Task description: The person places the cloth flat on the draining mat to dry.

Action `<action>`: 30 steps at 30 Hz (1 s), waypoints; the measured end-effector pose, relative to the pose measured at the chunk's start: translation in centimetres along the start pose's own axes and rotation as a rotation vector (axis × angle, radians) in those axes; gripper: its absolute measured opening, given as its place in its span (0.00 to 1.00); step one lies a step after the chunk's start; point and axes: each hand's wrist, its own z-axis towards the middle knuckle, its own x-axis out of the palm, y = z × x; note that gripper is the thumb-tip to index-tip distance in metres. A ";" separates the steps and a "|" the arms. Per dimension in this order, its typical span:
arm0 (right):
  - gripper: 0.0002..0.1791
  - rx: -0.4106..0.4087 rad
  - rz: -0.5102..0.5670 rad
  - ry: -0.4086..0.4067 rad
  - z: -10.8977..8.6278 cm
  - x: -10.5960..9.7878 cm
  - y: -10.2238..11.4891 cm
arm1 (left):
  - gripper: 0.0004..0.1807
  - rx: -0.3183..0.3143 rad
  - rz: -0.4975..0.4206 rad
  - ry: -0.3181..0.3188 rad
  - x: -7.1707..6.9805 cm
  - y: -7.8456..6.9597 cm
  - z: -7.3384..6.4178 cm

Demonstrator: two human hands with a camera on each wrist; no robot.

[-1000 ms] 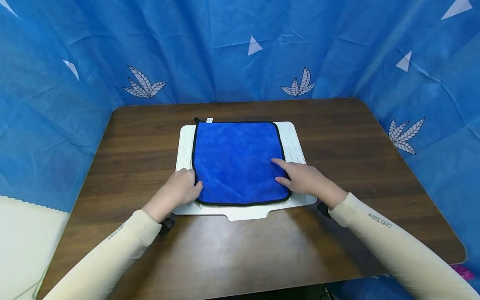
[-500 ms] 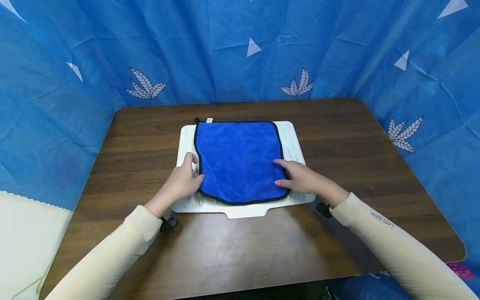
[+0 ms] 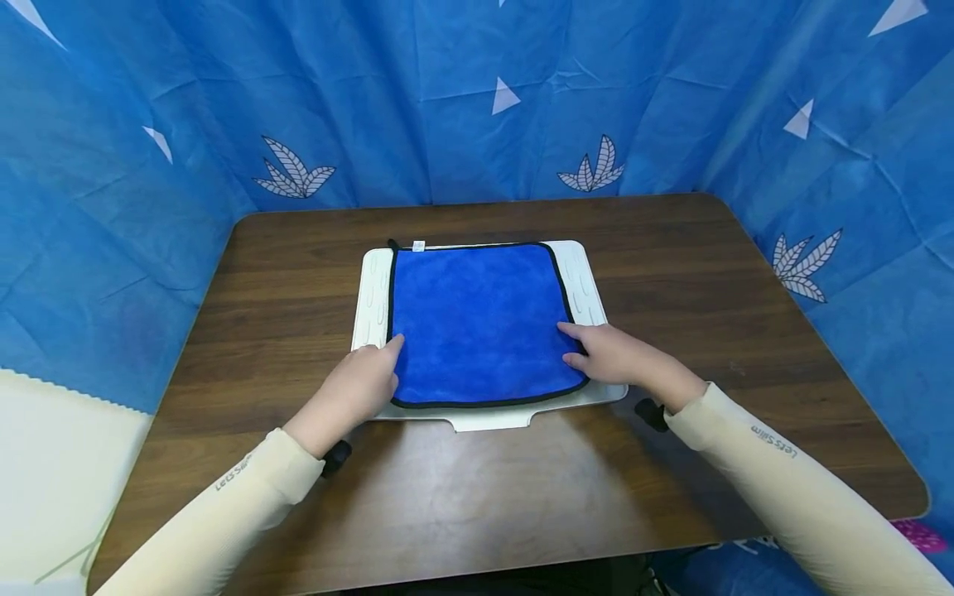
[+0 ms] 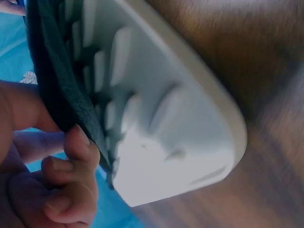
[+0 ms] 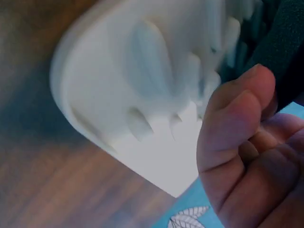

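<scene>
A blue towel (image 3: pixel 480 323) with black edging lies spread over a white ridged board (image 3: pixel 371 298); its small white tag (image 3: pixel 419 246) shows at the far left corner. My left hand (image 3: pixel 356 382) pinches the towel's left edge near the front. In the left wrist view, curled fingertips (image 4: pixel 76 142) hold the dark underside of the cloth (image 4: pixel 66 95), raised off the ridges. At the towel's right edge, my right hand (image 3: pixel 619 360) pinches the cloth between thumb and fingers. The right wrist view shows that edge (image 5: pixel 282 52) lifted above the board's corner.
The board rests on a brown wooden table (image 3: pixel 291 290), its notched front lip (image 3: pixel 492 420) facing me. Blue curtains (image 3: pixel 447 124) with leaf prints hang behind and at the sides. White fabric (image 3: pixel 60 488) hangs at the left.
My left hand has taken a fresh grip, its forefinger now over the towel's left edge. That edge has straightened. The right hand has moved slightly right, and the towel's right edge with it.
</scene>
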 end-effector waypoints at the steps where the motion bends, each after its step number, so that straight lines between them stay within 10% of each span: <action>1: 0.35 0.001 -0.009 0.011 0.0 0.1 0.0 | 0.28 0.011 0.016 -0.001 0.3 0.0 -0.1; 10: 0.37 0.094 -0.314 -0.091 0.0 0.4 1.6 | 0.27 -0.031 0.134 -0.040 0.6 -0.5 0.2; 16: 0.38 0.141 -0.370 -0.184 4.8 -2.2 5.3 | 0.36 -0.082 0.180 -0.099 -1.9 -1.5 5.1; 24: 0.36 0.171 -0.285 0.003 12.7 -2.1 8.9 | 0.35 -0.125 0.058 0.178 -1.7 -3.1 12.6; 30: 0.37 0.226 -0.292 0.020 12.8 -1.9 7.2 | 0.36 -0.183 -0.010 0.268 -1.3 -2.0 13.5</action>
